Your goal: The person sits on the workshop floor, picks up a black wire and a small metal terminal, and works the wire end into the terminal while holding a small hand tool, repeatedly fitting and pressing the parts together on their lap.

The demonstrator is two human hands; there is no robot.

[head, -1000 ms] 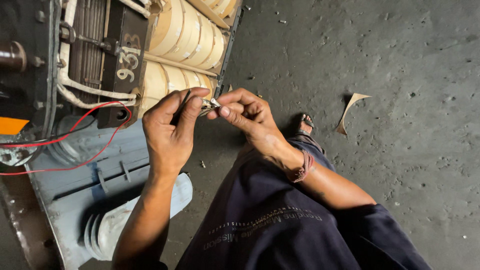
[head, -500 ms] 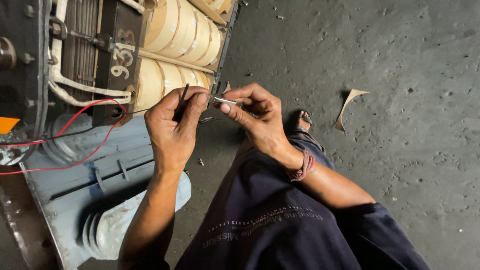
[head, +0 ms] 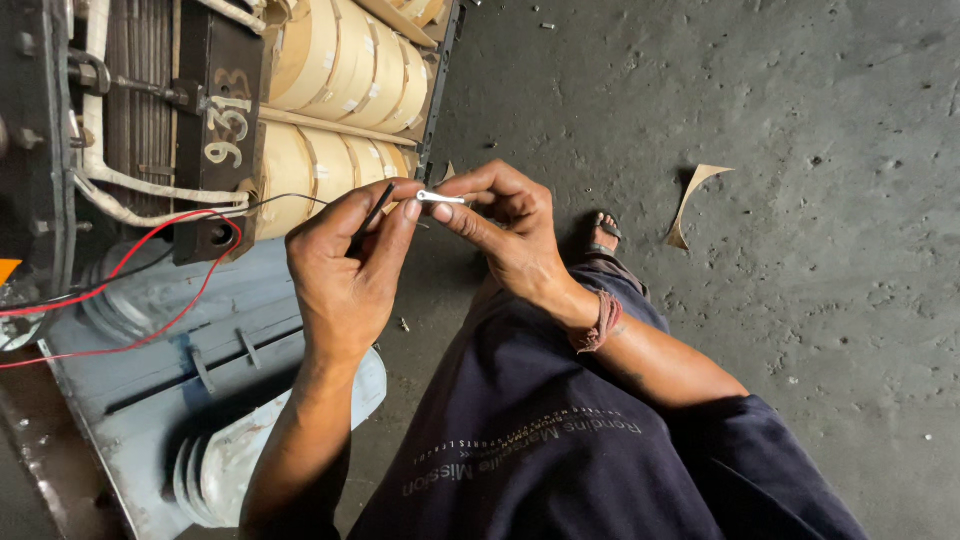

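Concrete floor (head: 780, 120) open, hands pinching wire (head: 372, 215)

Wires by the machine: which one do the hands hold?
The black wire, pinched in the left hand; the red wires hang loose, untouched.

Left of hands — transformer core (head: 330, 110) with paper-wrapped coils close by, blocks reach that way. Red wires (head: 160, 270) and black wire (head: 300, 200) strung across gap to left hand (head: 345, 275). Grey tank lid (head: 200, 380) fills lower left. Right — concrete floor (head: 780, 330) open, only paper scrap (head: 695, 200). Knee (head: 540, 430) blocks below right hand (head: 510, 225).
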